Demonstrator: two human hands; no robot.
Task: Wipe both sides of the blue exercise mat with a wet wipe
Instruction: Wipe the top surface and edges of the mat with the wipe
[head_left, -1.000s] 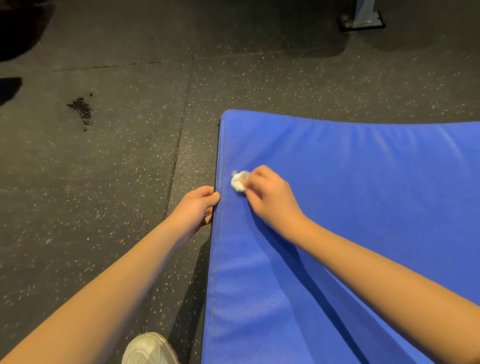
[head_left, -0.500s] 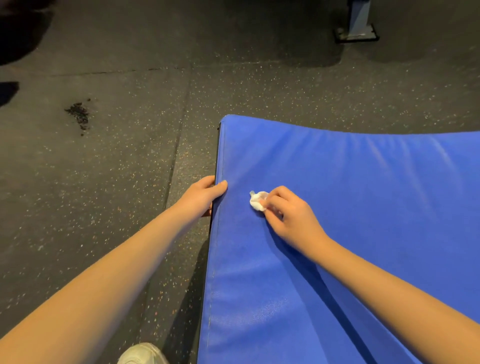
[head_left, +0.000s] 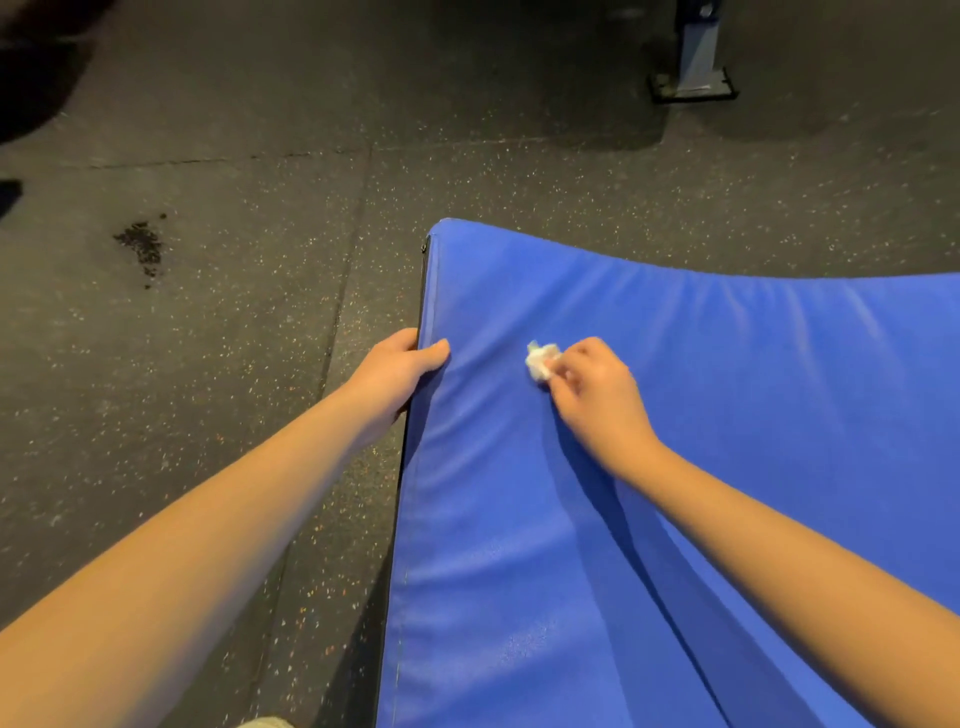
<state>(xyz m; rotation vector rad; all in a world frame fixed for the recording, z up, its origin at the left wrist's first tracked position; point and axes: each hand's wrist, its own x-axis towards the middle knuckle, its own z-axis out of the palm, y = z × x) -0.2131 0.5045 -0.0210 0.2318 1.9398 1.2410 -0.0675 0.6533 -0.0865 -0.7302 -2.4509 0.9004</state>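
Note:
The blue exercise mat (head_left: 727, 415) lies on the dark speckled floor and fills the right half of the view, its far left corner pointing up the frame. My left hand (head_left: 397, 371) grips the mat's left edge, thumb on top and fingers curled round the side. My right hand (head_left: 592, 395) pinches a small crumpled white wet wipe (head_left: 541, 359) and presses it onto the mat's top surface, a short way right of the left hand. A damp sheen shows on the mat nearer to me.
Dark rubber floor (head_left: 208, 415) with coloured flecks lies to the left and beyond the mat. A dark stain (head_left: 140, 247) marks it at the left. A grey metal equipment foot (head_left: 693, 67) stands at the back right. A shoe tip (head_left: 265, 722) shows at the bottom edge.
My right hand has slid the wipe to the right across the mat, away from the left edge. My left hand has tightened its hold on the edge, thumb now over the top.

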